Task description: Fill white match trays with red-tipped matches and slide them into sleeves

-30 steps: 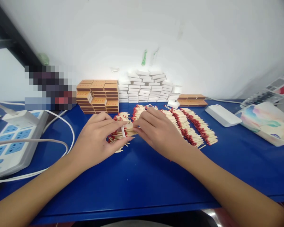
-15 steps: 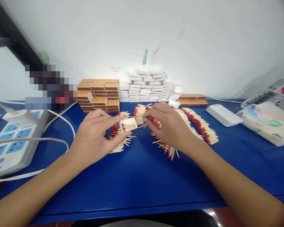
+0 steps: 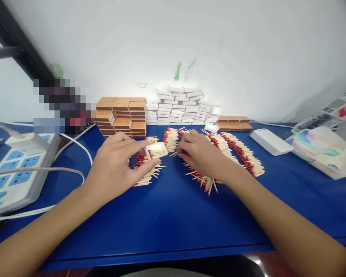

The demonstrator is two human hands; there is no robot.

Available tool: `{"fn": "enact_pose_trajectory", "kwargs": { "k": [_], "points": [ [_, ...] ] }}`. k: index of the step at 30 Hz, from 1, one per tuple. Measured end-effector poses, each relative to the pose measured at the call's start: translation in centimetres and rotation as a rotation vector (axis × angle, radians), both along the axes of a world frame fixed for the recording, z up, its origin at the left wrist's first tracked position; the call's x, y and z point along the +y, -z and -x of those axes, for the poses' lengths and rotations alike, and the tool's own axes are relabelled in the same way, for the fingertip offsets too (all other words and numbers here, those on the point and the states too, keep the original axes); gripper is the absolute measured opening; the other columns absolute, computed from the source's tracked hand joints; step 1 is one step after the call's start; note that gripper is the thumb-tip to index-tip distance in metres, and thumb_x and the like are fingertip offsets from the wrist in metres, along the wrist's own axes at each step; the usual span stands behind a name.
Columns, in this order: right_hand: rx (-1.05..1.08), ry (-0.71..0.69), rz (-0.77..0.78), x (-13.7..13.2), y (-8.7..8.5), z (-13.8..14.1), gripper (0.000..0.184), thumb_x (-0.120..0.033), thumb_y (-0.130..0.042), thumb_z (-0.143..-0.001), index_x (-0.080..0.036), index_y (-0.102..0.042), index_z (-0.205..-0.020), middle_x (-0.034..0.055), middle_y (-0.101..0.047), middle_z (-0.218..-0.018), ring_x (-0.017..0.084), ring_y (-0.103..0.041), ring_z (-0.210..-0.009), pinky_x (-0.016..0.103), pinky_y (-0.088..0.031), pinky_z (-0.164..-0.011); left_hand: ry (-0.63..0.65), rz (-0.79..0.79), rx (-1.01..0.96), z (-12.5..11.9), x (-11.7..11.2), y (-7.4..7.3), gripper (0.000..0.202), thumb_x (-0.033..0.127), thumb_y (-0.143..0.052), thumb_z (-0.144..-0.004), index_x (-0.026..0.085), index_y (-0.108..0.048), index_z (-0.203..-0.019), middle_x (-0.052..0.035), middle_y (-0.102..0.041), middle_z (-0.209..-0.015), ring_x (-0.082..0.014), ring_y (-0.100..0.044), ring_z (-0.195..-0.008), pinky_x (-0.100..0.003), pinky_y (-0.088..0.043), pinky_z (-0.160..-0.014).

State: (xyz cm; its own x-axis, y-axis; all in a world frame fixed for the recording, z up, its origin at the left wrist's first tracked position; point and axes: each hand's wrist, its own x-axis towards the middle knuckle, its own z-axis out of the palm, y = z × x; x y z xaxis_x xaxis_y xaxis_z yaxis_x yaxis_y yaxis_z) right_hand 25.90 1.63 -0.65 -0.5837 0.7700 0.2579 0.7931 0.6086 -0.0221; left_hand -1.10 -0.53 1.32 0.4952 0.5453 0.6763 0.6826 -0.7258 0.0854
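Between thumb and fingers, my left hand [image 3: 118, 161] grips a small white matchbox tray [image 3: 163, 147], tilted, with several matches lying in it. Beneath and behind that tray is a pile of red-tipped matches [image 3: 147, 179]. My right hand [image 3: 197, 154] is to the right, its fingers curled and pinched together at the match heaps; whatever is between the fingertips is hidden. Loose matches [image 3: 209, 184] lie under its palm and wrist. Beyond it, a long row of matches [image 3: 243, 156] slants across the blue table [image 3: 161, 223].
Stacked orange matchboxes [image 3: 121, 115] and white trays [image 3: 175, 105] line the wall, with more orange boxes [image 3: 235, 123] beside them. A power strip [image 3: 37, 184] with white cables occupies the left. On the right are a white device [image 3: 271, 141] and a tissue pack [image 3: 325, 152].
My right hand has shifted slightly down among the matches, and its fingers have curled in more. My left hand keeps the tray in nearly the same place.
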Motion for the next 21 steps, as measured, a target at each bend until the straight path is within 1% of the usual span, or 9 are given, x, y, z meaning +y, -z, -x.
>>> {"fn": "enact_pose_trajectory", "kwargs": {
  "k": [4,8,11,17,21],
  "points": [
    [-0.011,0.005,-0.029,0.1,0.3,0.2,0.015,-0.016,-0.053,-0.101,-0.015,-0.067,-0.097,0.0135,-0.061,-0.102,0.026,-0.046,-0.096,0.038,-0.037,-0.084,0.003,0.000,0.003,0.0,0.1,0.0,0.038,0.042,-0.079,-0.089,0.016,-0.077,-0.116,-0.0040,-0.072,-0.080,-0.0214,-0.061,-0.078,-0.036,-0.051,-0.075],
    [-0.008,-0.024,-0.012,0.3,1.0,0.2,0.017,-0.008,-0.050,-0.100,-0.016,-0.064,-0.093,0.0105,-0.060,-0.098,0.024,-0.044,-0.095,0.036,-0.036,-0.085,0.007,-0.010,0.002,0.0,0.1,0.1,0.036,0.041,-0.079,-0.089,0.015,-0.077,-0.114,-0.0050,-0.073,-0.082,-0.0219,-0.061,-0.079,-0.036,-0.052,-0.075],
    [-0.014,-0.039,-0.019,0.4,1.6,0.2,0.019,-0.004,-0.049,-0.098,-0.016,-0.062,-0.093,0.0093,-0.059,-0.099,0.023,-0.043,-0.096,0.036,-0.035,-0.087,0.010,-0.005,0.013,0.1,0.1,0.2,0.037,0.042,-0.078,-0.089,0.015,-0.076,-0.115,-0.0060,-0.075,-0.086,-0.0224,-0.061,-0.080,-0.037,-0.052,-0.075],
    [-0.037,-0.020,-0.063,0.4,1.7,0.3,0.016,-0.006,-0.049,-0.099,-0.016,-0.061,-0.097,0.0109,-0.059,-0.104,0.025,-0.043,-0.099,0.036,-0.034,-0.087,0.019,0.002,0.009,0.1,0.2,0.2,0.037,0.042,-0.077,-0.090,0.014,-0.076,-0.114,-0.0066,-0.075,-0.085,-0.0227,-0.060,-0.081,-0.037,-0.052,-0.075],
    [-0.066,-0.017,-0.058,0.4,1.5,0.4,0.018,-0.005,-0.049,-0.099,-0.017,-0.061,-0.095,0.0109,-0.060,-0.104,0.026,-0.044,-0.100,0.036,-0.034,-0.086,0.027,0.001,0.010,0.1,0.1,0.2,0.037,0.041,-0.078,-0.090,0.014,-0.076,-0.115,-0.0063,-0.076,-0.085,-0.0226,-0.060,-0.080,-0.038,-0.052,-0.075]
  ]
}}
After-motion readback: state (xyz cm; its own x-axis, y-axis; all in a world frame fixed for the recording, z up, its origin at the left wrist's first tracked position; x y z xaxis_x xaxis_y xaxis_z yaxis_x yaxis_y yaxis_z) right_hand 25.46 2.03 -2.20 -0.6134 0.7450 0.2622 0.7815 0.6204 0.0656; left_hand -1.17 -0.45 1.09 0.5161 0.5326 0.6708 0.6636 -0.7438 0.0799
